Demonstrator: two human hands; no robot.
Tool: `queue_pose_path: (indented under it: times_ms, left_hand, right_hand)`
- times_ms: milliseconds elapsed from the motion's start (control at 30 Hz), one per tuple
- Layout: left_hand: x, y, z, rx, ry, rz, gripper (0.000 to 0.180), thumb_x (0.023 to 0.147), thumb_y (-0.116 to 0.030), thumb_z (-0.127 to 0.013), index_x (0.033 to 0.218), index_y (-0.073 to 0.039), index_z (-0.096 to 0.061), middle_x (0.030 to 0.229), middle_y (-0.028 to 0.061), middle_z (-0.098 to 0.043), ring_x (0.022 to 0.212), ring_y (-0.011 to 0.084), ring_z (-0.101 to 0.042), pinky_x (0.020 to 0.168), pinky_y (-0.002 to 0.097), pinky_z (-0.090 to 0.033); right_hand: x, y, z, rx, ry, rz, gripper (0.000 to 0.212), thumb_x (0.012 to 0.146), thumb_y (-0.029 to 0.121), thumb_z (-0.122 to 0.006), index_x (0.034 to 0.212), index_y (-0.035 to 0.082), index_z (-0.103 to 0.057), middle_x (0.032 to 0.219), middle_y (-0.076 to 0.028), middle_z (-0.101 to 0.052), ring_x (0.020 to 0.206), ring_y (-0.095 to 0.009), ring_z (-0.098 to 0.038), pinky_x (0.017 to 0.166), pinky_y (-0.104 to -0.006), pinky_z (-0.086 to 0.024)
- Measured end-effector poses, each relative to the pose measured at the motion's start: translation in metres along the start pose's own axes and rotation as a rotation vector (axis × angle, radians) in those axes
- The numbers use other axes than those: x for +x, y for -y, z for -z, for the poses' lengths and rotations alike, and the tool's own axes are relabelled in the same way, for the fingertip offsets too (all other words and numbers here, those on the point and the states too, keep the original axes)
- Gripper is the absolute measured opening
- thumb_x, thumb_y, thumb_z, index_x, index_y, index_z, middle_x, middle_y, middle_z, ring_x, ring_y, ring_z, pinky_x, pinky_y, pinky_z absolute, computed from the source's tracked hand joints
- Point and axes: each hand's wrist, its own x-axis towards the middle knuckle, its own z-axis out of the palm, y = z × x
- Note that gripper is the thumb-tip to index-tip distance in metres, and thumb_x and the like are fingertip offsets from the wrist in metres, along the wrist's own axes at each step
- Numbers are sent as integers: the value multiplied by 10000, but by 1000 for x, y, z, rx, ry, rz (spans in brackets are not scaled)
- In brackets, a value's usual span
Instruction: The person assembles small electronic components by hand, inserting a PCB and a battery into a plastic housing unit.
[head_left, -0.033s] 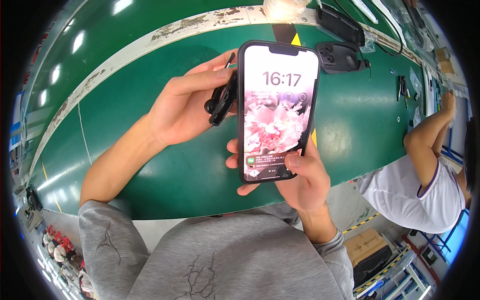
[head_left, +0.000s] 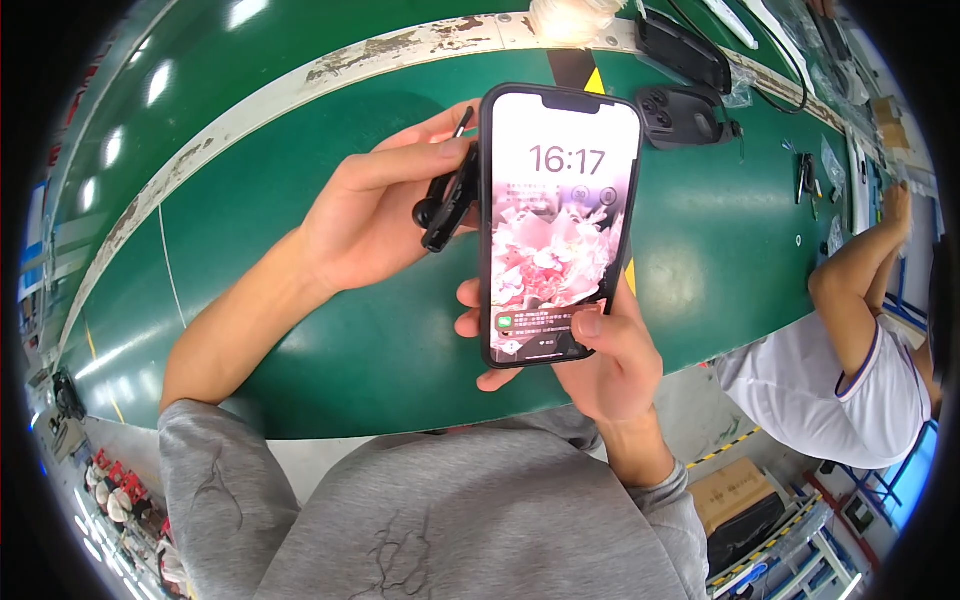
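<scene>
My right hand (head_left: 622,368) holds a smartphone (head_left: 562,240) in a black case, upright in front of me. Its thumb rests on the lower right of the glowing screen, where a lock screen with a clock, pink flowers and a notification shows. To the left of the phone, my left hand (head_left: 362,218) grips a small black device (head_left: 456,208) with a thin arm and a rounded knob, thumb on top. The phone hides part of this device and the left fingertips. Both hands are above the green table (head_left: 330,370).
Beyond the phone at the upper right are a black open case (head_left: 685,118) and a black lid-like piece (head_left: 682,48). A pale bundle (head_left: 575,20) sits at the far edge. Small black tools (head_left: 806,178) lie farther right, near a person in white (head_left: 840,390). A cardboard box (head_left: 735,492) stands below.
Hardly anything differs; the phone and both hands appear a few pixels farther right in the picture. Both grips are the same.
</scene>
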Motion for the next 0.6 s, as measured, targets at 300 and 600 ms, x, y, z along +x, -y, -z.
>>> queue_pose_path:
  times_ms: [300, 600]
  left_hand:
    - [1, 0, 1, -25, 55, -6, 545, 966, -168, -543, 1448, -19, -336, 1316, 108, -563, 1155, 175, -574, 1008, 384, -429]
    - [2, 0, -1, 5, 8, 0, 534, 969, -161, -536, 1445, -17, -340, 1320, 110, -560, 1160, 180, -573, 1007, 384, -432]
  right_hand:
    - [0, -1, 0, -26, -23, -5, 777, 871, 305, -554, 1476, -38, -208, 1283, -369, -513, 1085, -452, -626, 673, -504, -624]
    - [0, -1, -1, -29, -33, 5, 790, 869, 341, -575, 1465, -48, -234, 1271, -354, -530, 1077, -433, -636, 670, -501, -625]
